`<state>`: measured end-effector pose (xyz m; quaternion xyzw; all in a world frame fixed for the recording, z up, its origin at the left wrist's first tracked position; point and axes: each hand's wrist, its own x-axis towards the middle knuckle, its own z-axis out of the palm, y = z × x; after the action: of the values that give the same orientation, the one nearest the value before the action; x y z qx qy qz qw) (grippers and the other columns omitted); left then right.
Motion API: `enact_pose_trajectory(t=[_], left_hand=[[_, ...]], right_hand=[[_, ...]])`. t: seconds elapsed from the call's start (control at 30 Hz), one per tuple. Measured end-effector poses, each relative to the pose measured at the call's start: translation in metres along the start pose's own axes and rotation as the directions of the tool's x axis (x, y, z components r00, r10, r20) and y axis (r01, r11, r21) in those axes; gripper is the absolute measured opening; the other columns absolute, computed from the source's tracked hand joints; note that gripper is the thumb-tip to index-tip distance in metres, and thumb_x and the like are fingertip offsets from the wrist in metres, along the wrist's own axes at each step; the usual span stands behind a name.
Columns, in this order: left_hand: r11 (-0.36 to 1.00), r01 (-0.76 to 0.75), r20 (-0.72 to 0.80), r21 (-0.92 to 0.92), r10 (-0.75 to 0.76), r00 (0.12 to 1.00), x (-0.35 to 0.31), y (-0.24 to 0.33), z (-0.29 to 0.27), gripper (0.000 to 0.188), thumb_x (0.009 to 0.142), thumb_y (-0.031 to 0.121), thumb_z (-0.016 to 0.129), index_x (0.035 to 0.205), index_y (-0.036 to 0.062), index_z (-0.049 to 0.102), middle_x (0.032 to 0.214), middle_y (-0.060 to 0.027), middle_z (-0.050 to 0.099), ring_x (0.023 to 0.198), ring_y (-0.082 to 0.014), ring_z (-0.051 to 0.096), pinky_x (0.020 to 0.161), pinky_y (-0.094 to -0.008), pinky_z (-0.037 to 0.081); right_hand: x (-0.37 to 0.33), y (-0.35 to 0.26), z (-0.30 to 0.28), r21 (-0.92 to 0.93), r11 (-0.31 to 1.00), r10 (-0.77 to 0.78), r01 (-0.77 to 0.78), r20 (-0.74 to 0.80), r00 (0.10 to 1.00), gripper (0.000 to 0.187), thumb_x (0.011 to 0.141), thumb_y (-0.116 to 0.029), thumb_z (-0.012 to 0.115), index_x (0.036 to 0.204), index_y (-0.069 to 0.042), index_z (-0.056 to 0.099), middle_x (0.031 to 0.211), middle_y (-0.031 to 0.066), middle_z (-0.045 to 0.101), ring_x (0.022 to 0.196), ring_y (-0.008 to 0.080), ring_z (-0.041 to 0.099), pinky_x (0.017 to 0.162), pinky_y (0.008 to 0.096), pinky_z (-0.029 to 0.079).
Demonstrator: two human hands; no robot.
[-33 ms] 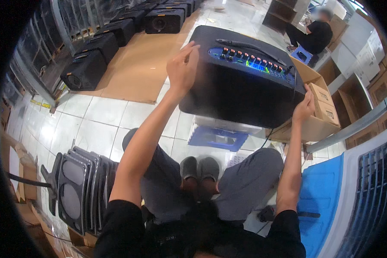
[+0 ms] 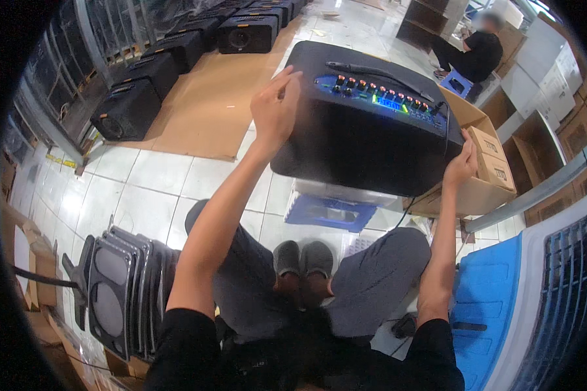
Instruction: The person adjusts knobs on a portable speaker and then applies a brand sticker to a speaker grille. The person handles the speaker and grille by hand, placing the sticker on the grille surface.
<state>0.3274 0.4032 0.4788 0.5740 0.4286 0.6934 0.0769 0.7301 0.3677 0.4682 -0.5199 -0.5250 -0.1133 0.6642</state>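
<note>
In front of me a large black speaker (image 2: 359,143) is held between my two hands, standing over a blue plastic stool (image 2: 336,215). Its top bears a carry handle (image 2: 375,75) and a control panel (image 2: 385,99) with lit knobs and a blue display. My left hand (image 2: 274,107) presses its left side near the top edge, fingers curled. Low on the right side, my right hand (image 2: 462,161) grips the edge, its fingertips partly hidden. A dark cable (image 2: 445,130) runs from the panel down the speaker's right end.
More black speakers (image 2: 127,111) line up on flat cardboard (image 2: 205,120). Black grilles (image 2: 114,287) stack at my left. An open carton (image 2: 492,192) with small boxes stands right, near a blue-and-white air cooler (image 2: 486,300). Beyond, a person (image 2: 482,55) sits on a low stool.
</note>
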Motion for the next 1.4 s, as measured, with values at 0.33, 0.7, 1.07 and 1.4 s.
enact_pose_trajectory(t=[0.33,0.7,1.07,1.4], left_hand=[[0.991,0.048,0.042,-0.122,-0.043,0.998,0.001,-0.001,0.002,0.025,0.1,0.012,0.059,0.113,-0.0025,0.076,0.131,-0.02,0.069,0.116,-0.025,0.067,0.098,-0.0325,0.05],[0.997,0.054,0.065,-0.061,-0.05,0.997,-0.002,-0.002,-0.001,0.03,0.103,0.011,0.051,0.115,-0.004,0.074,0.134,-0.0172,0.068,0.126,-0.0264,0.061,0.11,-0.037,0.042],[0.995,-0.01,0.032,0.096,0.007,0.999,-0.001,-0.002,0.0,0.043,0.105,0.017,0.039,0.117,-0.0081,0.072,0.131,-0.0224,0.067,0.127,-0.0292,0.061,0.115,-0.0402,0.039],[0.996,-0.069,-0.01,0.06,0.07,0.998,-0.003,-0.023,-0.003,0.05,0.105,0.033,0.04,0.118,0.0007,0.076,0.126,-0.0171,0.072,0.122,-0.0298,0.065,0.115,-0.0405,0.04]], right_hand=[[0.007,0.003,-0.003,-0.113,0.984,-0.133,0.136,0.037,0.99,0.038,0.108,-0.016,0.042,0.116,0.007,0.07,0.119,0.0179,0.073,0.113,0.0289,0.068,0.104,0.0381,0.048],[0.008,0.029,0.002,-0.109,0.955,-0.276,0.274,-0.002,0.961,0.04,0.109,-0.016,0.035,0.113,0.007,0.068,0.117,0.0205,0.072,0.112,0.0333,0.067,0.103,0.0427,0.048],[0.0,0.024,0.007,-0.18,0.945,-0.279,0.273,-0.009,0.96,0.05,0.112,-0.028,0.03,0.118,0.009,0.062,0.123,0.023,0.068,0.117,0.0333,0.064,0.108,0.0434,0.046],[0.001,0.016,0.007,-0.261,0.942,-0.225,0.21,-0.032,0.974,0.051,0.111,-0.028,0.028,0.114,0.006,0.066,0.12,0.0196,0.07,0.114,0.0284,0.064,0.108,0.0417,0.045]])
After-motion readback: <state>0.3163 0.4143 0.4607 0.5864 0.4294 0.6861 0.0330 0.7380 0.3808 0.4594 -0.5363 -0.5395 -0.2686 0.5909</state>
